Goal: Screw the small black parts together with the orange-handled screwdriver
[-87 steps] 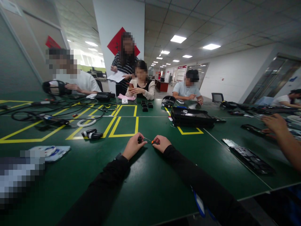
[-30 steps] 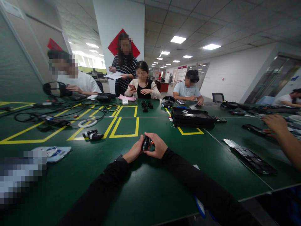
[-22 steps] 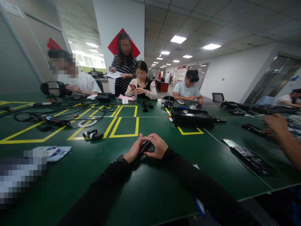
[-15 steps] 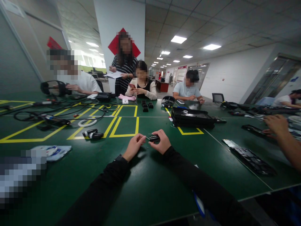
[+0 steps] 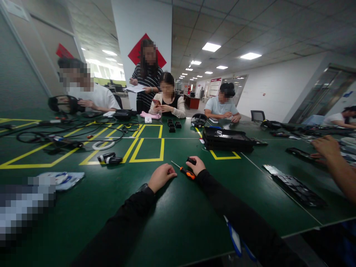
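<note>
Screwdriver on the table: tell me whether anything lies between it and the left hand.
Nothing visible does. The screwdriver lies on bare green table between the left hand and the right hand.

We count five other people around the green table (image 5: 172,222) — four seated, one standing — plus a sixth forearm (image 5: 338,167) at its right edge. One screwdriver (image 5: 184,171), orange-handled. One long black tray (image 5: 226,139). Two flat dark panels (image 5: 296,187) — the second (image 5: 300,153) farther back. Our own two hands: left hand (image 5: 160,177), right hand (image 5: 196,164).
</note>
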Motion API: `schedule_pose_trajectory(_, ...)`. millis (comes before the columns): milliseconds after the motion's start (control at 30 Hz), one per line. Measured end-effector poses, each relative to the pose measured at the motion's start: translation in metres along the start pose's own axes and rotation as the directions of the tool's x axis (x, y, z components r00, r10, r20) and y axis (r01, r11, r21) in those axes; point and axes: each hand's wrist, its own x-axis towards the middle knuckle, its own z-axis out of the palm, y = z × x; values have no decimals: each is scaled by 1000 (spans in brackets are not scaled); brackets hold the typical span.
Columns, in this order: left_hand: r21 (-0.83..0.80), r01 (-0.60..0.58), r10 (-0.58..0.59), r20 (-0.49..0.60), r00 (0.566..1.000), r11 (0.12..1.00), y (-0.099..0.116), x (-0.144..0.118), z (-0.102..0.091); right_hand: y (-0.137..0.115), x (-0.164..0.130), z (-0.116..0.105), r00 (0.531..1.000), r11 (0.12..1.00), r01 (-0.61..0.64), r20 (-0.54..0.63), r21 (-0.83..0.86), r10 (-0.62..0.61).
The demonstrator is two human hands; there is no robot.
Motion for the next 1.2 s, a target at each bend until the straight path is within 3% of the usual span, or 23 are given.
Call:
schedule_pose_trajectory(200,142,-93,93,6,996,985,1,-1,4,-6,-3,0,999,981,-23,22,-193,28)
schedule_pose_trajectory(367,200,-86,91,-15,996,976,4,-3,6,-18,-4,-4,999,977,-44,-32,-210,38)
schedule_pose_trajectory(500,92,-33,41,-86,996,995,2,-3,5,-23,-4,-10,994,972,40,-92,-230,-63)
schedule_pose_trajectory(667,-10,-36,35,-82,996,999,0,-2,4,-19,-4,-11,984,947,177,23,-268,-177)
schedule_pose_trajectory(800,21,-86,87,-56,995,996,1,-2,2,-13,-2,-8,982,955,187,55,-229,-179)
schedule_pose_trajectory(1033,19,-37,38,-67,997,999,1,-1,1,-11,1,-3,983,977,182,57,-107,-177)
schedule_pose_trajectory(1200,148,-9,21,-79,997,989,4,-2,1,-15,-1,-4,988,988,149,38,-30,-148)
